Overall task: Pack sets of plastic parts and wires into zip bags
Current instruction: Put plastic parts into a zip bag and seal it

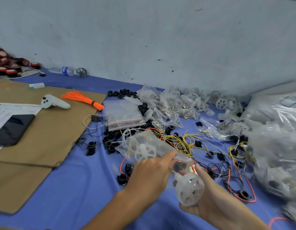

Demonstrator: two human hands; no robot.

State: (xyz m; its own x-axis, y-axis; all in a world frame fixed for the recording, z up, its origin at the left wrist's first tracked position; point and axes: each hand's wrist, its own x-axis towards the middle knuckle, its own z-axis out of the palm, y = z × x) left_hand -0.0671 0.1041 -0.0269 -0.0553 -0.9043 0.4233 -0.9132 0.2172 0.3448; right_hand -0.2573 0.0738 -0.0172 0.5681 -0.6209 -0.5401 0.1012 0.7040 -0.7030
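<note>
The bag is lying just right of centre in the frame. Its long axis is running from upper left, where the closed bottom is, down to lower right, where the red-striped mouth is facing the hands. The wheel is sitting directly below that mouth, almost touching it, so the coming move looks like a short push up and to the left, along the bag's length.

The left hand is coming in from the lower middle and is pinching the near lip of the mouth between thumb and forefinger. Its other fingers are hidden behind the hand. It is the hand nearer the bag.

The right hand, at lower right, is cupping the wheel with curled fingers beneath it. Its forefinger is stretching up to the far lip of the mouth, apparently holding it apart, though the blur is hiding whether it is touching.

A second wheel and some thin yellow strands are already showing through the plastic. More yellow wires are lying in a tangle just above the mouth, on the blue cloth, within easy reach of either hand. The mouth is looking only part open, so the wheel may catch on the lip.
</note>
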